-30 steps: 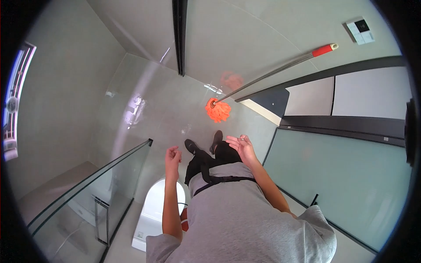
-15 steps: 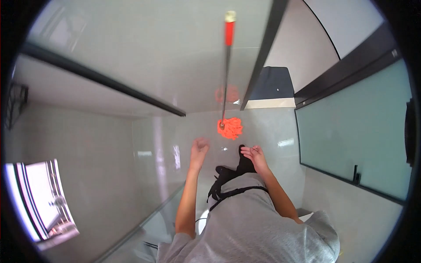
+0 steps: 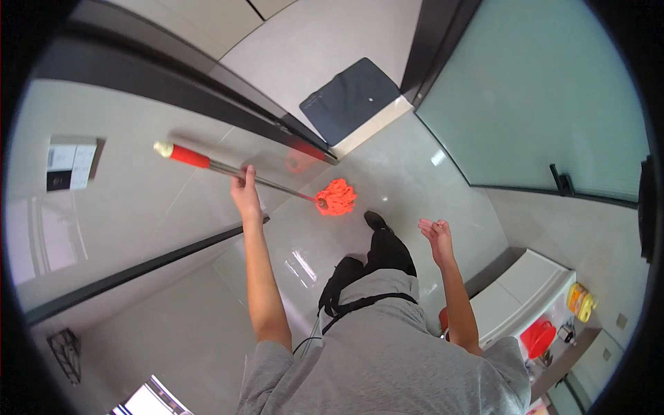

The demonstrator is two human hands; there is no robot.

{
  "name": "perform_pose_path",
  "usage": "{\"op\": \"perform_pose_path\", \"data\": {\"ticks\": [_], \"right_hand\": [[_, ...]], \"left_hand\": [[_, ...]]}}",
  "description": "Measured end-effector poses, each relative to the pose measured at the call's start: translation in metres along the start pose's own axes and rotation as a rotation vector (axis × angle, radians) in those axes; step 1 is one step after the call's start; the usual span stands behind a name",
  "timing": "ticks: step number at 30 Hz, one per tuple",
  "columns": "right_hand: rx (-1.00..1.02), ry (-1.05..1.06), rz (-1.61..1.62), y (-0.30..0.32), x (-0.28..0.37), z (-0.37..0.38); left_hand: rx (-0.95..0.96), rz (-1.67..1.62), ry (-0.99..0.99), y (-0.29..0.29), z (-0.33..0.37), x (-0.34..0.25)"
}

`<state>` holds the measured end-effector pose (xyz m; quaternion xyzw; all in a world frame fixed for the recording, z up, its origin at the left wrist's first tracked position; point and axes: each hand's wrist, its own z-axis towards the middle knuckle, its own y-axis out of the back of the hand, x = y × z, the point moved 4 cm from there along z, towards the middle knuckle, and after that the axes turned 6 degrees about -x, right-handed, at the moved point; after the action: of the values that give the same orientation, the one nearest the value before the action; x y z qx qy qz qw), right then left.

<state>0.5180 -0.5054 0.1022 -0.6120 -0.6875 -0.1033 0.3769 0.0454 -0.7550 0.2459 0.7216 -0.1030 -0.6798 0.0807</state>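
Observation:
A mop (image 3: 337, 198) with a fluffy orange head rests on the grey floor ahead of my feet. Its metal pole slants up to the left against the wall, ending in a red grip with a pale cap. My left hand (image 3: 247, 197) is closed round the pole, below the red grip. Out to the right, my right hand (image 3: 438, 238) hangs in the air with its fingers partly spread and nothing in it.
A dark mat (image 3: 353, 100) lies beyond the doorway sill. At the right stands a frosted glass door (image 3: 532, 104) with a black handle. Behind it, a white cabinet (image 3: 526, 294) holds a red basin (image 3: 538, 339) and a yellow bottle (image 3: 581, 303). A wall switch panel (image 3: 72, 162) is at the left.
My view has turned to the right, bringing the cabinet into sight. My left hand has reached the mop's pole and taken hold of it. My right hand stays empty.

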Motion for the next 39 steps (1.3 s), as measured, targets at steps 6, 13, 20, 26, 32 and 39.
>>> {"op": "perform_pose_path", "data": {"ticks": [6,13,20,26,32,39], "right_hand": [[0.025,-0.006,-0.042,-0.042,-0.006,-0.012],[0.308,0.028,-0.296,-0.193,-0.048,-0.064],[0.538,0.04,-0.55,-0.322,-0.149,-0.165],[0.561,0.007,-0.543,-0.367,-0.204,-0.221],[0.489,0.037,-0.609,-0.375,-0.221,-0.242],[0.183,0.047,-0.466,-0.3,-0.207,-0.243]], "left_hand": [[0.212,0.167,0.07,0.03,-0.071,0.086],[-0.014,-0.073,0.106,0.174,-0.12,0.137],[-0.765,-0.504,0.172,0.418,-0.088,0.194],[-0.929,-0.765,0.067,0.528,-0.042,0.078],[-0.59,-0.743,-0.177,0.552,-0.03,0.037],[-0.502,-0.452,0.078,0.462,-0.011,0.176]]}}
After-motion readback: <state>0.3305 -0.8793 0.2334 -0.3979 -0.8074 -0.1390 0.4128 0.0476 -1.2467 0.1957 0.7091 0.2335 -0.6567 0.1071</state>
